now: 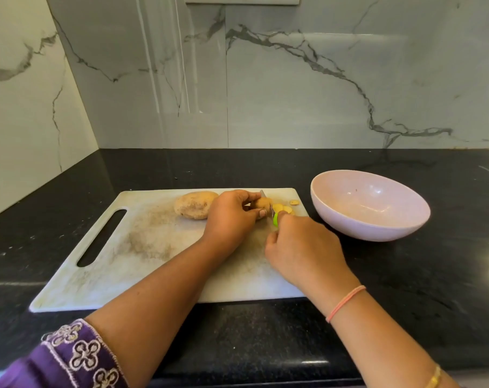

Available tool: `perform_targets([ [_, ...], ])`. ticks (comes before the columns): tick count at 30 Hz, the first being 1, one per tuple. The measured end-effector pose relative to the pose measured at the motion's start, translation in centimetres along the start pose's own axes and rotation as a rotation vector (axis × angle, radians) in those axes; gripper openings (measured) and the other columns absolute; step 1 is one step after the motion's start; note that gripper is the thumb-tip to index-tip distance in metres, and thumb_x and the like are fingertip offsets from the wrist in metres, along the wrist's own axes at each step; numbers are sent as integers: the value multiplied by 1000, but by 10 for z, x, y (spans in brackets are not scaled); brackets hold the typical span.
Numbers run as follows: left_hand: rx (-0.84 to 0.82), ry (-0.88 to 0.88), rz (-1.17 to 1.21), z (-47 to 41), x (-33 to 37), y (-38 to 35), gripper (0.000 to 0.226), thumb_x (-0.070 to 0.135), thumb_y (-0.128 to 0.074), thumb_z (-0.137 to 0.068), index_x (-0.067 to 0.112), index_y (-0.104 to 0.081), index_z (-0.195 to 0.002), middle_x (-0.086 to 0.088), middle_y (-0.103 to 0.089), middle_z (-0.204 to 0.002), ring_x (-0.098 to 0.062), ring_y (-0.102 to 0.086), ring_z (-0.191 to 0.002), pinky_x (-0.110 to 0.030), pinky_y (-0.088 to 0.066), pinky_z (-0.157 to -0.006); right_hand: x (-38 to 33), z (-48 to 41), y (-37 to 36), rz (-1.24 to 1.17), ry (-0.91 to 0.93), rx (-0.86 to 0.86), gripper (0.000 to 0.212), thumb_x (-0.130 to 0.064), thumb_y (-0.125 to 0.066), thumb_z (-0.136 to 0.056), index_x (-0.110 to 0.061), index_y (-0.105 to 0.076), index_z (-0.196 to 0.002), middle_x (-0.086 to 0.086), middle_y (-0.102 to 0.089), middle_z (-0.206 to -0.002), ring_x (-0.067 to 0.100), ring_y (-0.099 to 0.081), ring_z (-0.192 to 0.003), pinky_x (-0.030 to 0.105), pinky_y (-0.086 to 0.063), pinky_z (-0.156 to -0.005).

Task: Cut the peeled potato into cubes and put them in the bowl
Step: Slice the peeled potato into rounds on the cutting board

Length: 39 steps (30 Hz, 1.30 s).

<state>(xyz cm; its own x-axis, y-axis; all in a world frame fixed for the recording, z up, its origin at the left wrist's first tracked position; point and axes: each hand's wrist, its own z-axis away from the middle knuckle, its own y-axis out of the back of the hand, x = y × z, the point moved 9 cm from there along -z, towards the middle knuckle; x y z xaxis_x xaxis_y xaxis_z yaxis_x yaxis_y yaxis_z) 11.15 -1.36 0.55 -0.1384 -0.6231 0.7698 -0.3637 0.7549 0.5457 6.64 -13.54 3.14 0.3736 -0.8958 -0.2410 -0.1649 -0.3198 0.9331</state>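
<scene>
Two potatoes [195,208], one bowl [363,226], perhaps three slices [284,210]

Most of the potato [263,204] being cut is covered by the left hand [232,217]; only a tip is seen past it. The knife [275,218] is largely hidden: a sliver of blade is glimpsed, then a bit of green handle, the rest buried in the right hand [305,247]. The slices [284,210] just beyond that hand are too small to be counted. Behind the left hand, one end of a second potato [194,208] is blocked.
</scene>
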Motion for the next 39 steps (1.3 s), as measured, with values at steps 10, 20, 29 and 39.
perform_targets([
  [10, 13, 4, 29, 0, 2, 1, 37, 10, -72, -82, 12, -66, -119, -2, -70, -111, -1, -58, -89, 4, -39, -66, -8, -1, 4, 73, 70, 9, 23, -26, -40, -97, -15, -53, -113, 5, -61, -108, 25, -59, -99, 30, -35, -66],
  [20, -134, -8, -47, -8, 11, -3, 40, 12, -78, -77, 14, -67, -115, 1, -70, -109, -7, -65, -93, -21, -49, -85, -6, 7, -2, 82, 107, -15, 26, -30, -42, -97, -13, -54, -112, 4, -62, -104, 23, -60, -95, 29, -34, -65],
  [29, -109, -35, -165, -7, 11, -5, 35, 20, -70, -85, 15, -60, -118, 2, -64, -115, -11, -59, -100, -20, -44, -82, -6, 7, 0, 105, 126, 0, 21, -33, -42, -96, -16, -53, -105, 1, -60, -95, 20, -55, -80, 27, -33, -63],
  [39, -38, 10, -177, -8, 1, 0, 34, 19, -63, -91, 14, -54, -123, -2, -63, -118, -15, -58, -108, -21, -41, -80, 1, 14, 12, 81, 75, -59, 18, -32, -36, -96, -21, -49, -90, -5, -39, -69, 19, -44, -68, 28, -30, -52],
])
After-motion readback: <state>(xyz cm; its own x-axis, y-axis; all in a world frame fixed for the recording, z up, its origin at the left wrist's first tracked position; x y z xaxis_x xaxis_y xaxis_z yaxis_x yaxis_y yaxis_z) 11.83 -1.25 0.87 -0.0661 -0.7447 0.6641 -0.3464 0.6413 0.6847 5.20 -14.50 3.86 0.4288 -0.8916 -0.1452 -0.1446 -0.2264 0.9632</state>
